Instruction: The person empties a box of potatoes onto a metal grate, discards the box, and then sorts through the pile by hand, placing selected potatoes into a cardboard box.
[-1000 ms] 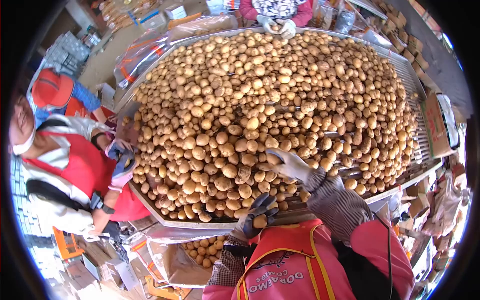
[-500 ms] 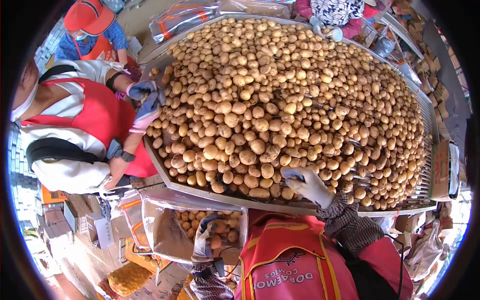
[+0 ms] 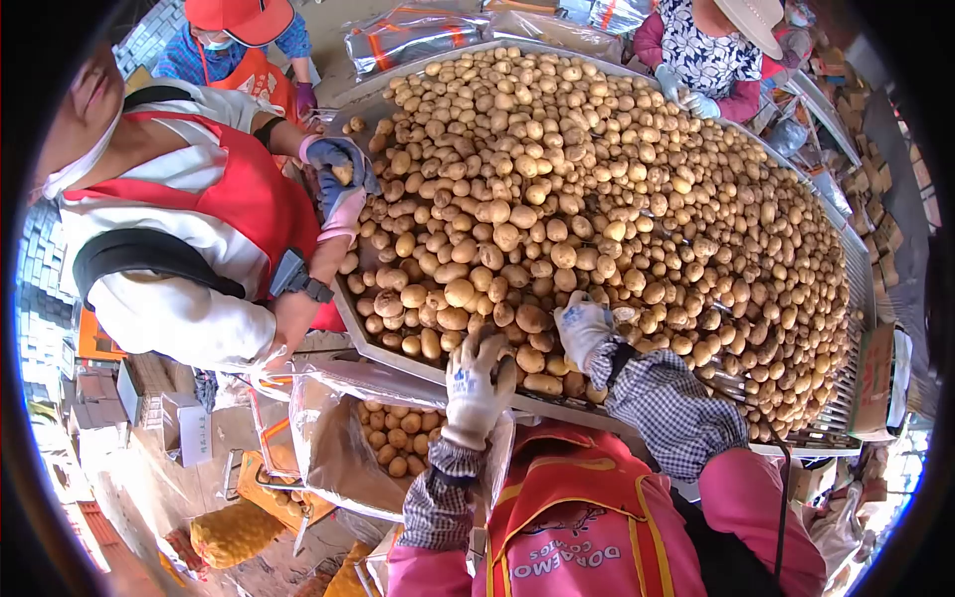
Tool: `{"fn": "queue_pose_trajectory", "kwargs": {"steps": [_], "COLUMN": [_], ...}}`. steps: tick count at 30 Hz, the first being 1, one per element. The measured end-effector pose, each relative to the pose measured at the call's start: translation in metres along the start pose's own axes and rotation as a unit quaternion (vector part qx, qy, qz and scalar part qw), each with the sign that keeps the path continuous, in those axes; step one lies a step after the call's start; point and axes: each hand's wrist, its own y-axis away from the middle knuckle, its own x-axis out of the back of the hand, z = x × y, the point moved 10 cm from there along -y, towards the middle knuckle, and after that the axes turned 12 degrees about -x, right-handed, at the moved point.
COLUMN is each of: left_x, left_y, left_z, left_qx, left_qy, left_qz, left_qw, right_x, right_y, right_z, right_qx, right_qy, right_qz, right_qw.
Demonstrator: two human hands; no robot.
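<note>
My left hand, in a white work glove with dirty fingertips, reaches over the near rim of a metal sorting table. Its fingers are parted and bent down onto the potatoes, with no potato visible in its grasp. Further right, my right hand, also gloved, rests among the potatoes with its fingers curled downward; whatever it grips is hidden beneath it. Below my left hand stands a plastic-lined box partly filled with potatoes.
On the left, a co-worker in a red apron holds a potato in a gloved hand. Two other people stand at the far side. A filled yellow sack lies on the floor at lower left. A carton sits by the table's right end.
My left hand has moved up from the lined box to the potatoes on the table. My right hand has shifted slightly further in. The camera view has swung a little left.
</note>
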Motion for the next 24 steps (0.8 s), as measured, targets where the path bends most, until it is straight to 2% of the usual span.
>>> {"fn": "queue_pose_trajectory", "kwargs": {"steps": [3,5,6,7,8,9,11,12,13,14,15,16,17,18,19,21,22,23,24], "left_x": [-0.007,-0.019,-0.023,-0.021,-0.028,-0.038,-0.04,-0.036,-0.031,-0.013,-0.007,-0.002,0.002,0.017,0.033,0.039,0.061,0.068,0.069], "left_y": [-0.041,-0.065,-0.073,-0.083,-0.086,-0.087,-0.093,-0.094,-0.095,-0.096,-0.092,-0.085,-0.076,-0.062,-0.046,0.002,0.025,0.055,0.084], "left_z": [-0.03,-0.054,-0.06,-0.064,-0.074,-0.09,-0.098,-0.097,-0.094,-0.084,-0.089,-0.098,-0.111,-0.101,-0.087,-0.094,-0.069,-0.065,-0.058], "left_qx": [0.082,0.126,0.103,0.121,0.103,0.085,0.054,0.058,0.062,0.078,0.055,0.039,0.023,0.095,0.172,0.189,0.227,0.257,0.262], "left_qy": [-0.19,-0.261,-0.322,-0.313,-0.319,-0.326,-0.312,-0.293,-0.275,-0.229,-0.194,-0.117,-0.04,0.147,0.318,0.557,0.56,0.563,0.619], "left_qz": [-0.098,-0.208,-0.249,-0.271,-0.271,-0.272,-0.251,-0.244,-0.236,-0.182,-0.126,-0.077,-0.026,-0.007,0.037,0.084,0.117,0.107,0.149], "left_qw": [0.973,0.934,0.908,0.902,0.902,0.901,0.915,0.923,0.93,0.953,0.971,0.989,0.999,0.985,0.932,0.804,0.788,0.778,0.725], "right_x": [-0.003,-0.007,-0.012,-0.021,-0.035,-0.049,-0.042,-0.037,-0.027,-0.017,-0.006,0.007,-0.003,-0.011,0.007,0.019,0.043,0.054,0.077], "right_y": [0.012,0.018,0.017,0.014,0.009,0.004,0.027,0.039,0.045,0.051,0.067,0.077,0.081,0.092,0.102,0.095,0.082,0.062,0.04], "right_z": [0.027,0.041,0.047,0.051,0.051,0.05,0.054,0.043,0.028,0.014,-0.015,-0.039,-0.073,-0.105,-0.114,-0.108,-0.085,-0.062,-0.041], "right_qx": [-0.005,-0.013,-0.01,-0.014,0.012,0.039,-0.068,-0.045,-0.019,0.007,0.019,0.058,0.157,0.198,0.258,0.223,0.231,0.154,0.147], "right_qy": [-0.21,-0.297,-0.354,-0.354,-0.537,-0.697,-0.78,-0.811,-0.809,-0.806,-0.784,-0.694,-0.608,-0.557,-0.454,-0.463,-0.474,-0.478,-0.423], "right_qz": [0.005,0.053,0.039,0.043,-0.002,-0.048,-0.182,-0.231,-0.222,-0.213,-0.282,-0.258,-0.213,-0.227,-0.081,-0.131,0.003,-0.103,0.099], "right_qw": [0.978,0.953,0.934,0.934,0.843,0.714,0.595,0.536,0.544,0.552,0.552,0.67,0.749,0.774,0.849,0.848,0.85,0.859,0.889]}}
